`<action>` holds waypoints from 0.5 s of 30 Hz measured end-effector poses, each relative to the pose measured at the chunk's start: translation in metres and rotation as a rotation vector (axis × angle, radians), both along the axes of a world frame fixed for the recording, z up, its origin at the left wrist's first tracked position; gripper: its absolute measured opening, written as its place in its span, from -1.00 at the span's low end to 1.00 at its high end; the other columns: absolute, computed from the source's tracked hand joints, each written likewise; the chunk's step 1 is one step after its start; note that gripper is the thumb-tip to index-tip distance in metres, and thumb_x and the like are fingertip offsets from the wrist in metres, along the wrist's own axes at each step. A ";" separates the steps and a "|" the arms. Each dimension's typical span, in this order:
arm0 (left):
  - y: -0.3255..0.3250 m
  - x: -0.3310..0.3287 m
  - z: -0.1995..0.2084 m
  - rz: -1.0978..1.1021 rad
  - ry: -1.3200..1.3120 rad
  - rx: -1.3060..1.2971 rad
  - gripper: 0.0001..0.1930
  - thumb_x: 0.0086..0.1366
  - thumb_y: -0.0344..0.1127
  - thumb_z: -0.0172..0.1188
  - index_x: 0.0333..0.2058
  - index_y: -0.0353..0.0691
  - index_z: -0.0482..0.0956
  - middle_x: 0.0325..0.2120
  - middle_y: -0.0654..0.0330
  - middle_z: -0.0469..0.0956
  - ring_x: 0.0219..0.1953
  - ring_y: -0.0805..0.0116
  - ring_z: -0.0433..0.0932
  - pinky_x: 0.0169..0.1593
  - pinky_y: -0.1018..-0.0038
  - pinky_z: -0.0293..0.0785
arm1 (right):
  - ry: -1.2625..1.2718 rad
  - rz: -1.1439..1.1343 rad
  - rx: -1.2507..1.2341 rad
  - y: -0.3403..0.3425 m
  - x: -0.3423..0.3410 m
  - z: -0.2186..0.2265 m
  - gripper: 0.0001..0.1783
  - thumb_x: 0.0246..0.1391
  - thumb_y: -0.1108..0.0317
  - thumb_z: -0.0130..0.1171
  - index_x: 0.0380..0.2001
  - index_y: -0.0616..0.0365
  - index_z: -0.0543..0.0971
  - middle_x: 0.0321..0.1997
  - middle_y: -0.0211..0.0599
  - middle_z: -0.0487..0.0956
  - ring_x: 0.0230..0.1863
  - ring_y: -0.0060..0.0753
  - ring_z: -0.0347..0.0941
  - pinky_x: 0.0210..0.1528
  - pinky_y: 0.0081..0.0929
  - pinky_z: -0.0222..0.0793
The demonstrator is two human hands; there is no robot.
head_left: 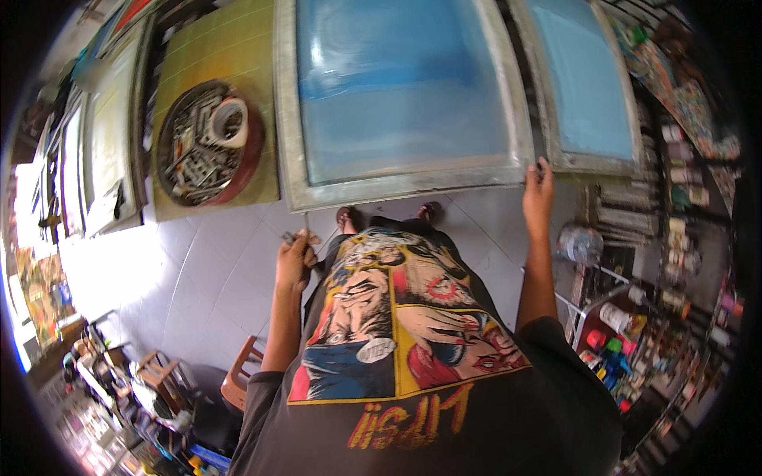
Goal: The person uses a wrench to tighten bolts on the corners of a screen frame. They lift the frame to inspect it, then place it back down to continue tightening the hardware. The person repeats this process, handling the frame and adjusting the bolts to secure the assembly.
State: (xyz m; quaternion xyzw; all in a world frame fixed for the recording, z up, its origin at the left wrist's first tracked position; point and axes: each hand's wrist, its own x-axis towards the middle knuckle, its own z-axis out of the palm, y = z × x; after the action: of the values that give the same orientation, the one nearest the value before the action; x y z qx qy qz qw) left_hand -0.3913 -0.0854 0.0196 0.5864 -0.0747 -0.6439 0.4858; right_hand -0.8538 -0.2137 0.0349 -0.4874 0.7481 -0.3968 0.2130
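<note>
A large screen-printing frame (405,187) with blue mesh, pale and worn along its border, lies in front of me. My left hand (296,260) is closed just below its near left corner, on a thin rod-like tool (307,222) whose tip points up at the frame. What else lies in those fingers is too small to name. At the near right corner, my right hand (539,194) has its fingers bent against the frame's edge, partly hidden. A second blue screen (591,87) lies just right of that hand.
Left of the frame, a round reddish tub (252,155) of metal parts, with a tape roll (228,123), sits on a yellow-green board (218,47). A wooden chair (238,377) stands behind my left arm. Bottles and jars (611,357) crowd the right side, near a clear plastic container (579,243).
</note>
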 end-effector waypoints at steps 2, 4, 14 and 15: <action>0.002 0.003 0.000 0.016 0.060 -0.006 -0.80 0.34 -0.24 0.03 -0.36 -0.25 0.47 -0.47 0.20 0.53 -0.74 0.63 0.15 -0.65 0.64 0.06 | -0.130 -0.098 -0.009 0.022 -0.001 -0.008 -0.49 0.24 0.07 -0.07 0.07 0.26 0.36 -0.01 -0.10 0.47 0.00 -0.28 0.40 0.02 -0.43 0.28; -0.001 -0.009 0.009 0.102 0.024 0.047 -0.82 0.31 -0.26 0.07 -0.38 -0.24 0.47 -0.59 0.28 0.47 -0.76 0.64 0.11 -0.67 0.64 0.02 | -0.321 -0.214 0.053 0.043 -0.006 -0.019 -0.51 0.24 0.06 -0.08 0.05 0.23 0.38 -0.08 -0.18 0.49 -0.07 -0.37 0.42 -0.07 -0.47 0.32; 0.004 -0.007 0.002 -0.012 -0.231 0.050 -0.80 0.30 -0.23 0.09 -0.36 -0.26 0.45 -0.55 0.25 0.46 -0.73 0.63 0.20 -0.67 0.67 0.10 | -0.941 -0.116 0.369 0.065 0.030 -0.030 -0.58 0.26 0.05 -0.13 -0.06 0.15 0.44 -0.20 -0.35 0.50 -0.27 -0.58 0.43 -0.24 -0.60 0.31; 0.006 -0.003 0.001 -0.005 -0.077 0.093 -0.79 0.32 -0.21 0.05 -0.30 -0.26 0.43 -0.41 0.17 0.52 -0.69 0.63 0.23 -0.66 0.68 0.14 | -0.947 -0.073 0.405 0.064 0.034 -0.030 -0.58 0.26 0.05 -0.13 -0.06 0.16 0.44 -0.20 -0.36 0.51 -0.28 -0.58 0.43 -0.25 -0.60 0.31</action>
State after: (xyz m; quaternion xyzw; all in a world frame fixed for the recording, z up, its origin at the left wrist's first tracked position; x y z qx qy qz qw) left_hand -0.3940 -0.0795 0.0210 0.6327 -0.0648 -0.6247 0.4529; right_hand -0.8193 -0.1495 0.0053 -0.1767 0.6479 -0.4286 0.6044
